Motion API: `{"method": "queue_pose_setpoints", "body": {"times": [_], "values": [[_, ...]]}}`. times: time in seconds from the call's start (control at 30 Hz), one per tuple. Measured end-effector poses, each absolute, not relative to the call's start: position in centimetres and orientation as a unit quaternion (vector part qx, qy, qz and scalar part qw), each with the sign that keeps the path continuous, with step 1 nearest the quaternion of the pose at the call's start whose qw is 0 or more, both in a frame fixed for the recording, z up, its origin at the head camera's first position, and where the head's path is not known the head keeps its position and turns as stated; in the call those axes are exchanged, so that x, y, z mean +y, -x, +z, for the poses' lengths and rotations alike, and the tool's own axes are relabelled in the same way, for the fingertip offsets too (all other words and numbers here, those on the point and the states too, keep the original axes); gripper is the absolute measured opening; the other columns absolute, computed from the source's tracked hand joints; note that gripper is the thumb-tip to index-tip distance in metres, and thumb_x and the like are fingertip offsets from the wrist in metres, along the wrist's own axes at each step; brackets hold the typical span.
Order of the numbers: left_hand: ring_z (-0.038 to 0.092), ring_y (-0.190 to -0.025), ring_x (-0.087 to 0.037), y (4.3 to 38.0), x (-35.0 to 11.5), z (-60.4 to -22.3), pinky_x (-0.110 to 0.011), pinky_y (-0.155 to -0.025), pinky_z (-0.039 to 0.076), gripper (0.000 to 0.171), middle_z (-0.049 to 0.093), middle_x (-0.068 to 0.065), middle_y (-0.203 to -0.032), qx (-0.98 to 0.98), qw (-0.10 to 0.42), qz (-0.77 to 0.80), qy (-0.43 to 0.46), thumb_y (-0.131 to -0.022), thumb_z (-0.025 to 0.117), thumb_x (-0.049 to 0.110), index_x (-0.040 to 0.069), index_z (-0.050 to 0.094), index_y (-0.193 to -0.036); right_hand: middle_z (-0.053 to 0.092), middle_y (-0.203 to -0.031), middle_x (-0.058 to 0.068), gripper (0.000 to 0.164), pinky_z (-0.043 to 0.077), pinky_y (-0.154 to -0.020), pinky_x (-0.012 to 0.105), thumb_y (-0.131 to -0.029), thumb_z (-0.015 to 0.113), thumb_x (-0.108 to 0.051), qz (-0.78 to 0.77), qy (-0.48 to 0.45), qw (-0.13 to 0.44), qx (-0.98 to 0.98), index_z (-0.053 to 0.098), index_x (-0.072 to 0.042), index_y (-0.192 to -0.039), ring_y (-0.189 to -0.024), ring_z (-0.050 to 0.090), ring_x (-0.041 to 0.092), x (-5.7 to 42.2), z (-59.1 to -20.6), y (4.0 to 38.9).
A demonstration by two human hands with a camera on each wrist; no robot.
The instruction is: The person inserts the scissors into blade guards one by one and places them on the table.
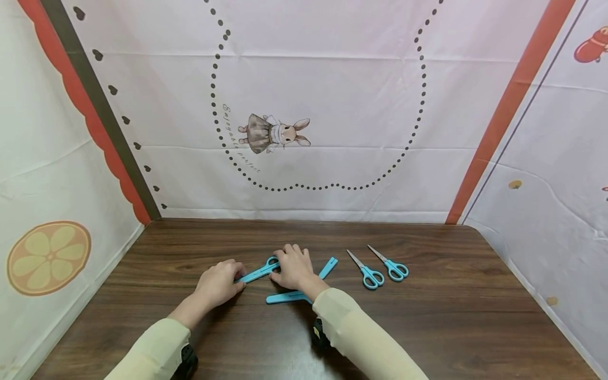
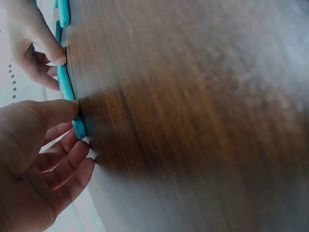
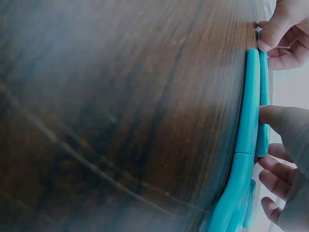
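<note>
A pair of blue-handled scissors (image 1: 273,265) lies low over the table with a blue blade cover (image 1: 255,275) over its blades. My left hand (image 1: 220,282) pinches the cover's tip between thumb and fingers, as the left wrist view shows at the cover (image 2: 79,129). At the handle end, my right hand (image 1: 293,268) grips the scissors with its thumb on the near side; its fingers hide part of the handle. Closer to me, a second covered pair of scissors (image 1: 285,298) lies partly under the right wrist, its body large in the right wrist view (image 3: 247,106).
A separate blue blade cover (image 1: 329,267) rests just right of my right hand. Farther right, two bare-bladed scissors, one nearer (image 1: 372,277) and one beyond (image 1: 396,270), point away to the left. Printed cloth (image 1: 332,105) walls the brown wooden table (image 1: 451,327) at back and sides.
</note>
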State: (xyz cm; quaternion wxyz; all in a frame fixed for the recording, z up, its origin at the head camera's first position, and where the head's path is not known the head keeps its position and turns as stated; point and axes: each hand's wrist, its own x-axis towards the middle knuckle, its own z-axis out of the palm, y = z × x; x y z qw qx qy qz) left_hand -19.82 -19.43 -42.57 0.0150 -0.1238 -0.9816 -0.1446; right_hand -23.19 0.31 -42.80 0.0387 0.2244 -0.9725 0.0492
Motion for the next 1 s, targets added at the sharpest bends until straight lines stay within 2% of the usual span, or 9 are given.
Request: {"method": "queue_pose_setpoints", "body": {"times": [0.27, 0.5, 0.77, 1.0], "values": [[0.043, -0.058, -0.013, 19.8, -19.3, -42.5, -0.028, -0.050, 0.034, 0.011, 0.050, 0.003, -0.074, -0.981, 0.009, -0.144, 0.128, -0.078, 0.072, 0.018, 0.016, 0.064, -0.085, 0.053, -0.118, 0.001, 0.055, 0.035, -0.077, 0.033, -0.084, 0.058, -0.051, 0.056, -0.225, 0.036, -0.972, 0.050, -0.021, -0.130, -0.102, 0.048, 0.019, 0.6, -42.5, 22.9], [0.049, -0.063, -0.010, 20.0, -19.6, -42.5, -0.029, -0.055, 0.041, 0.013, 0.057, 0.002, -0.079, -0.981, 0.020, -0.152, 0.122, -0.077, 0.072, 0.019, 0.016, 0.067, -0.088, 0.055, -0.118, 0.002, 0.043, 0.036, -0.077, 0.033, -0.091, 0.053, -0.039, 0.067, -0.233, 0.058, -0.969, 0.052, -0.019, -0.129, -0.100, 0.049, 0.020, 1.2, -42.3, 22.3], [0.054, -0.065, -0.012, 19.9, -19.6, -42.6, -0.031, -0.055, 0.044, 0.011, 0.059, 0.001, -0.081, -0.977, 0.062, -0.158, 0.125, -0.077, 0.073, 0.017, 0.015, 0.067, -0.086, 0.059, -0.112, 0.001, 0.032, 0.043, -0.078, 0.035, -0.089, 0.059, -0.032, 0.105, -0.268, 0.114, -0.951, 0.060, -0.017, -0.117, -0.097, 0.054, 0.019, 2.6, -42.3, 22.0], [0.059, -0.069, -0.015, 20.0, -19.1, -42.6, -0.033, -0.056, 0.047, 0.011, 0.060, 0.000, -0.084, -0.972, 0.108, -0.159, 0.134, -0.077, 0.072, 0.017, 0.014, 0.067, -0.087, 0.064, -0.102, -0.003, 0.024, 0.045, -0.070, 0.030, -0.085, 0.065, -0.029, 0.122, -0.303, 0.192, -0.925, 0.065, -0.017, -0.106, -0.090, 0.057, 0.016, 3.3, -42.1, 22.0]]}}
